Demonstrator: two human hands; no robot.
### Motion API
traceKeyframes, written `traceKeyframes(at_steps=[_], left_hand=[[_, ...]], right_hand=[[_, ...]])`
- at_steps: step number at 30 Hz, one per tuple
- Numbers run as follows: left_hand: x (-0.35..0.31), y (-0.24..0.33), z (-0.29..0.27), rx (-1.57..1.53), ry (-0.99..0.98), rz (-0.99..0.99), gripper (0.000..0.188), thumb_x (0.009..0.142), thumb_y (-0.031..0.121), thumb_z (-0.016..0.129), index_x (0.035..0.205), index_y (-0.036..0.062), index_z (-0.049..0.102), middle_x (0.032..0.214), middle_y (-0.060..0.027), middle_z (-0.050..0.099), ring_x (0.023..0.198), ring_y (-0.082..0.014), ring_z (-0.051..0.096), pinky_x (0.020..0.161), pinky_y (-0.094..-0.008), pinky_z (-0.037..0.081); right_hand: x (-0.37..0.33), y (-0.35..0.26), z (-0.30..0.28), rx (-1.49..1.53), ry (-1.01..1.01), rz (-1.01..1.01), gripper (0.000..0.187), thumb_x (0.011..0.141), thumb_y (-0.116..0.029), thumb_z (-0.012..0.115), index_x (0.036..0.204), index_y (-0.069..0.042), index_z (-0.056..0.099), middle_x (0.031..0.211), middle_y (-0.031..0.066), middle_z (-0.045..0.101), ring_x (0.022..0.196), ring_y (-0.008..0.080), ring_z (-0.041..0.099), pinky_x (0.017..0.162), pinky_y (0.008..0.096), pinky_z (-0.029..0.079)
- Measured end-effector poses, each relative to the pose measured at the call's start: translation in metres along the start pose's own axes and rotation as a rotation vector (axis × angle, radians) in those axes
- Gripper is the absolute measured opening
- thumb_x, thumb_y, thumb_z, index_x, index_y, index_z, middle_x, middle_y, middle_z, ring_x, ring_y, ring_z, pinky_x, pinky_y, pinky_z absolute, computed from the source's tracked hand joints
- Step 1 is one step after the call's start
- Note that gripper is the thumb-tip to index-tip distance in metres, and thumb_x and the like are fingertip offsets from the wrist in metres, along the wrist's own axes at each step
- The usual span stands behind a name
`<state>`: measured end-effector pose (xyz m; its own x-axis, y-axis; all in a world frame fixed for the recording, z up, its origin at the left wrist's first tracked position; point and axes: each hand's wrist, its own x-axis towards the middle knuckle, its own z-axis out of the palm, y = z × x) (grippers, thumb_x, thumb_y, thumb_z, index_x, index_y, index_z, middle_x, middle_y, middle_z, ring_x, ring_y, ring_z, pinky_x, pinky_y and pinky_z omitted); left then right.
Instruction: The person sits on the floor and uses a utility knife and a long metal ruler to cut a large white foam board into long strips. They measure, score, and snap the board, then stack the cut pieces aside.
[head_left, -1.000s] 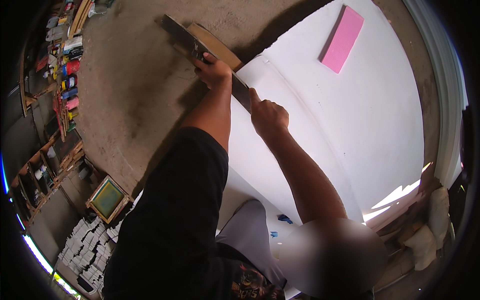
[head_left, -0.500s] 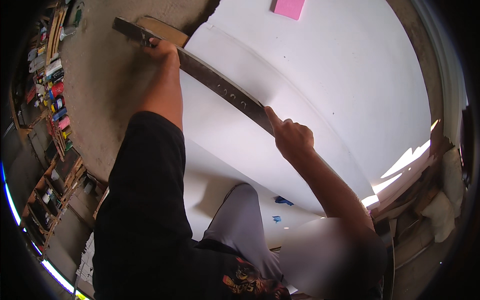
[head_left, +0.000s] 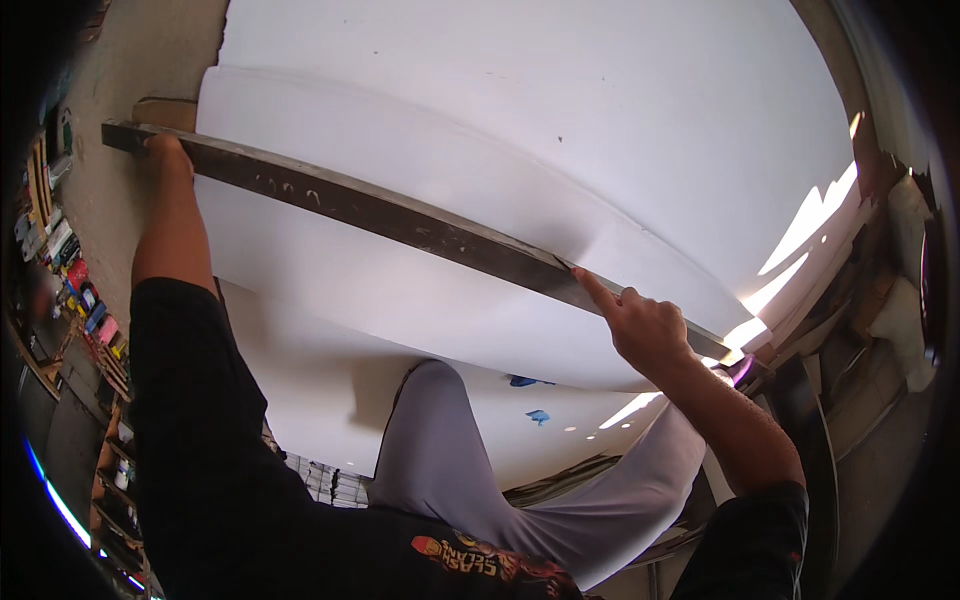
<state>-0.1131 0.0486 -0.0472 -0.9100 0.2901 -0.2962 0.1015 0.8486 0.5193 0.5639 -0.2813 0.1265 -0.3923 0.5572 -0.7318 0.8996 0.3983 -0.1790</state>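
Observation:
A long dark metal straightedge (head_left: pixel 400 218) lies slantwise across a white sheet (head_left: pixel 480 190). My left hand (head_left: pixel 168 148) is closed over the straightedge near its far left end, and its fingers are partly hidden. Farther right, my right hand (head_left: pixel 645 328) is closed, with the index finger stretched along the straightedge's upper edge. A small dark tip shows past that fingertip; whatever the hand holds is otherwise hidden. Just beyond the left end of the straightedge sits a brown flat piece (head_left: pixel 165 113). Under the fingertip the sheet looks slightly dented.
My bent knee (head_left: pixel 432 400) rests on the white surface in front. Two blue scraps (head_left: pixel 538 417) lie near it. Along the left stand shelves with paint cans and bottles (head_left: pixel 90 300). At the right are boards and a pale crumpled sack (head_left: pixel 905 320), with sunlit patches nearby.
My right hand has slid rightward along the straightedge, while my left hand stays near its left end. My view has shifted right, and the pink block has left the picture.

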Motion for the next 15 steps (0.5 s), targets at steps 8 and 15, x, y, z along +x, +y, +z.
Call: traceKeyframes(at_steps=[8, 15], left_hand=[[-0.004, 0.008, -0.003, 0.071, 0.014, 0.153, 0.052, 0.107, 0.016, 0.033, 0.152, -0.0077, 0.042, 0.149, -0.0269, 0.052, 0.132, -0.0377, 0.059, 0.113, -0.0483, 0.05], [0.001, 0.021, -0.008, 0.076, 0.13, 0.108, 0.052, 0.108, 0.028, 0.044, 0.147, -0.0067, 0.048, 0.143, -0.0266, 0.056, 0.125, -0.0386, 0.062, 0.104, -0.0524, 0.053]], right_hand=[[-0.083, 0.069, 0.063, 0.023, -0.141, 0.074, 0.083, 0.093, -0.008, 0.063, 0.165, -0.036, 0.03, 0.072, 0.0042, 0.06, 0.051, 0.0182, 0.061, 0.045, 0.0385, 0.054], [-0.127, 0.108, 0.1, -0.05, -0.029, 0.067, 0.076, 0.096, -0.008, 0.063, 0.163, -0.031, 0.036, 0.065, 0.0017, 0.053, 0.047, 0.0125, 0.056, 0.042, 0.0335, 0.052]])
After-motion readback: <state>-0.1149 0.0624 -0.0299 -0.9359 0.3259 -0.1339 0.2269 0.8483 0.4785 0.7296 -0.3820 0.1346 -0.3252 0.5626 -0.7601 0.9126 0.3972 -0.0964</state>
